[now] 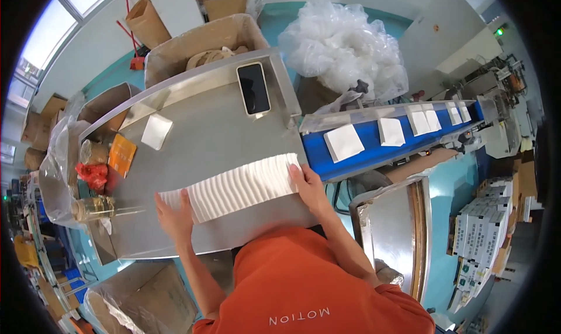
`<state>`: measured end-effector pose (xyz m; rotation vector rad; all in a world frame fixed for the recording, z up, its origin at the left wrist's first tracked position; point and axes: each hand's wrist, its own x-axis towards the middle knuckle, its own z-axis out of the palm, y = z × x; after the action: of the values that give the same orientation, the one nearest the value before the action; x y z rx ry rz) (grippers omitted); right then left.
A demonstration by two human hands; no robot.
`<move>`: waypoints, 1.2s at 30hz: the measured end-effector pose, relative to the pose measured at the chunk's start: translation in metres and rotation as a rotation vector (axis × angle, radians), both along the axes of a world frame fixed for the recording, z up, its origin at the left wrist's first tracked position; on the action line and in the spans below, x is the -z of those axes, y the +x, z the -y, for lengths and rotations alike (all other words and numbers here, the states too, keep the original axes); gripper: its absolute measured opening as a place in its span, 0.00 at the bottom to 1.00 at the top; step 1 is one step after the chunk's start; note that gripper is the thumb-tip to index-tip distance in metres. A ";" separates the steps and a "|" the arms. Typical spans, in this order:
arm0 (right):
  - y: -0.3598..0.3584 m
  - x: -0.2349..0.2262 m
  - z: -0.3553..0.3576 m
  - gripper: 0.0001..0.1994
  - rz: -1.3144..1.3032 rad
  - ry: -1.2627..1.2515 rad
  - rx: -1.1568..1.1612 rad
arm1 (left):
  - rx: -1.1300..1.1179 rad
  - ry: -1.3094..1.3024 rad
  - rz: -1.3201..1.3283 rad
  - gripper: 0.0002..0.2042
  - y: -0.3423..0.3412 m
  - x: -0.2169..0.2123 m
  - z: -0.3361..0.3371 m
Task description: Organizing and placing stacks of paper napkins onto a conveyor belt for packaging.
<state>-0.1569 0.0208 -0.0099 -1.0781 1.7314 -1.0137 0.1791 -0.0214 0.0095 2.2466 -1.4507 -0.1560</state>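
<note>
my left hand [174, 216] lies flat with fingers together against the near-left end of a long row of white packets [239, 186] on the steel tabletop [216, 135], and my right hand [308, 185] presses open-palmed on the far-right end, so the row sits squeezed between the 2. my palms hide both end packets, and my orange shirt [304, 287] cuts off the tabletop's near edge. beyond lie a dark phone [253, 88], 1 loose white packet [156, 131], and more packets on the blue conveyor belt [374, 136], the farthest too small to make out.

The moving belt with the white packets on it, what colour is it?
Blue; the belt shows in the head view.
</note>
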 end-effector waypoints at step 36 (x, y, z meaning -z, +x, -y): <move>-0.018 -0.001 -0.010 0.21 0.648 0.406 0.139 | 0.102 0.081 -0.113 0.44 -0.015 -0.015 0.000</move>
<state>-0.1744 0.0312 -0.0086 -0.3175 1.3917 -0.9072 0.1644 -0.0216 0.0244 2.1895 -1.5234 -0.3747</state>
